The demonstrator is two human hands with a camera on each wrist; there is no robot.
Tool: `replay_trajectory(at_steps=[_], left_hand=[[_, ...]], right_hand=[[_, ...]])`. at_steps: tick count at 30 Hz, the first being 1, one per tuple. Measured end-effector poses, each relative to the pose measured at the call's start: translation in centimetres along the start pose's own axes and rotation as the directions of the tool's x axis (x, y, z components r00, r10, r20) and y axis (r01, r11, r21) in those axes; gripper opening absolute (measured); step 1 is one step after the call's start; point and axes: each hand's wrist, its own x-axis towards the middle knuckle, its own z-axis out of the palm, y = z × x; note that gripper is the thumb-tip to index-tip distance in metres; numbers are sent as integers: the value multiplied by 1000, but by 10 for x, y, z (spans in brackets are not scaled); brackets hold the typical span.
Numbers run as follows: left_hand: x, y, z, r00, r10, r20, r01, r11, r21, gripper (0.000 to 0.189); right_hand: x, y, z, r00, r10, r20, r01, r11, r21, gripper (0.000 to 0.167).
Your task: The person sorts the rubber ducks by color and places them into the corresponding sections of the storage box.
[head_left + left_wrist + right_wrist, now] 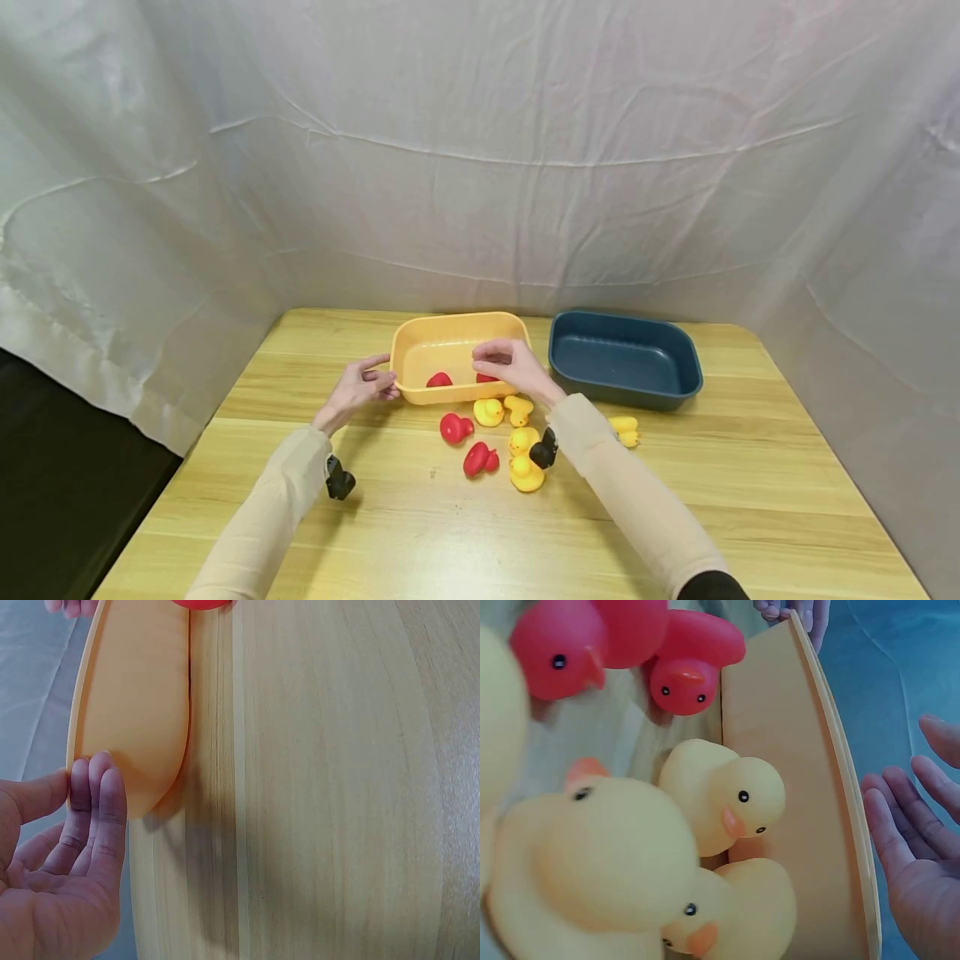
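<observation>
My left hand [358, 392] pinches the left end of a yellow plastic bin [427, 343], its thumb on one side of the rim [79, 697] and fingertips on the other. Over the bin's near right part hovers my right hand [516, 368], fingers spread apart from the thumb with nothing between them in the right wrist view. Two red rubber ducks lie in the bin: one toward the left [439, 380], another [485, 378] partly hidden below my right hand. In front of the bin are two more red ducks [453, 428] and several yellow rubber ducks [720, 795].
To the right of the yellow bin stands a dark blue bin [626, 392]. More yellow [626, 430] shows in front of it, partly behind my right sleeve. The wooden table [420, 542] is backed by a pale cloth curtain [480, 208].
</observation>
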Motion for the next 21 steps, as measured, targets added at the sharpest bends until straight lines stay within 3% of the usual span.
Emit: replay_trajectory(at_steps=[21], left_hand=[[-1,1,0,1000,-3,-2,3,1000,0,60]], right_hand=[[-42,5,3,992,-88,93,86,996,25,31]])
